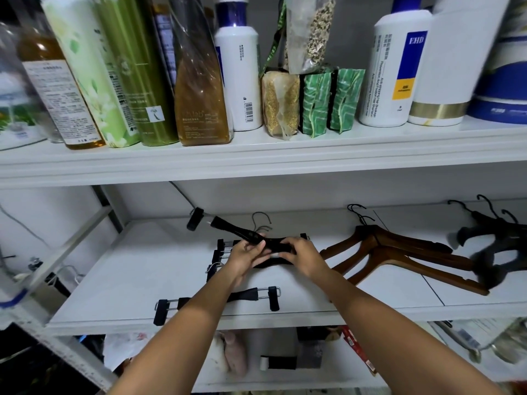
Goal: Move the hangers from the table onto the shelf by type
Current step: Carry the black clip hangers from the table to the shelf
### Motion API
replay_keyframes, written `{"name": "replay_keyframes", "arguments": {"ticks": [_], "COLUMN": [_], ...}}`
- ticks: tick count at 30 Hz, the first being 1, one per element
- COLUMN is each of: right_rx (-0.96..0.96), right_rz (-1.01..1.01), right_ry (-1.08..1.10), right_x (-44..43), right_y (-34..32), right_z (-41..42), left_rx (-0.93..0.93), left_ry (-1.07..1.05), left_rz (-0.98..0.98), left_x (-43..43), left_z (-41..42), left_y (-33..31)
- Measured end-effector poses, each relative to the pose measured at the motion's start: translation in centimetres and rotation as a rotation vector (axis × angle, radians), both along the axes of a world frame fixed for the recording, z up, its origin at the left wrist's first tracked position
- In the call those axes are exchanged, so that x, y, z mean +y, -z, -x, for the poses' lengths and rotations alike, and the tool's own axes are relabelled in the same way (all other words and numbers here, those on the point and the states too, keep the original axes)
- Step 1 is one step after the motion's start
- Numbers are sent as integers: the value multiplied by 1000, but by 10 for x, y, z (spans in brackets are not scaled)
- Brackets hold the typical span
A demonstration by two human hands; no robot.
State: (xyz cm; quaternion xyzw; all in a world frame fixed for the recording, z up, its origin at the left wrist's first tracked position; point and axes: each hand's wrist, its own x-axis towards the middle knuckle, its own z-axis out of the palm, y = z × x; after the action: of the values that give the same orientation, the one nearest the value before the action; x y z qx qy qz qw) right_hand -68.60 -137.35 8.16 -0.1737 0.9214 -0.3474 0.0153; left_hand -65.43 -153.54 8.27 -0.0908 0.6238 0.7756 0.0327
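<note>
Nearest me, under both forearms, one black clip hanger lies flat along the front edge of the white shelf. Just past it, my left hand and right hand meet over a small pile of clip hangers. The fingers of both are curled and clamped on the middle of a tilted clip hanger, whose far end points up and left, clear of the shelf board. To the right on the same shelf lie the brown wooden hangers, fanned over one another, and beyond them a blurred heap of dark hangers.

On the upper shelf stand the containers: a clear amber bottle filled with brownish liquid, a white bottle whose contents I cannot see, a sealed packet of golden grain, a clear bag of pale seeds resting on top of it, and two green packets.
</note>
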Motion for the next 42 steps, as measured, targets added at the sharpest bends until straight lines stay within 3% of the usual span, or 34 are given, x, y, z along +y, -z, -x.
{"name": "replay_keyframes", "arguments": {"ticks": [6, 8, 12, 16, 27, 31, 36, 42], "right_rx": [5, -8, -38, -84, -25, 78, 191, 245], "right_rz": [-130, -159, -264, -283, -270, -433, -642, -680], "right_ry": [44, 71, 72, 43, -126, -147, -109, -58], "right_x": [12, 16, 20, 16, 19, 17, 8, -3], "right_y": [14, 21, 33, 43, 56, 62, 69, 69], "right_z": [13, 16, 21, 25, 41, 42, 33, 24], "left_rx": [-189, -111, 115, 235, 184, 162, 170, 159], "left_ry": [-57, -122, -119, 84, 250, 389, 406, 420], "left_rz": [401, 613, 1284, 1619, 1829, 1861, 1861, 1835], "left_x": [-29, -42, -66, -76, -88, -95, -98, -96], "left_z": [-21, -26, -22, 1, 36, 32, 31, 29], "left_y": [21, 28, 29, 34, 53, 60, 64, 65]}}
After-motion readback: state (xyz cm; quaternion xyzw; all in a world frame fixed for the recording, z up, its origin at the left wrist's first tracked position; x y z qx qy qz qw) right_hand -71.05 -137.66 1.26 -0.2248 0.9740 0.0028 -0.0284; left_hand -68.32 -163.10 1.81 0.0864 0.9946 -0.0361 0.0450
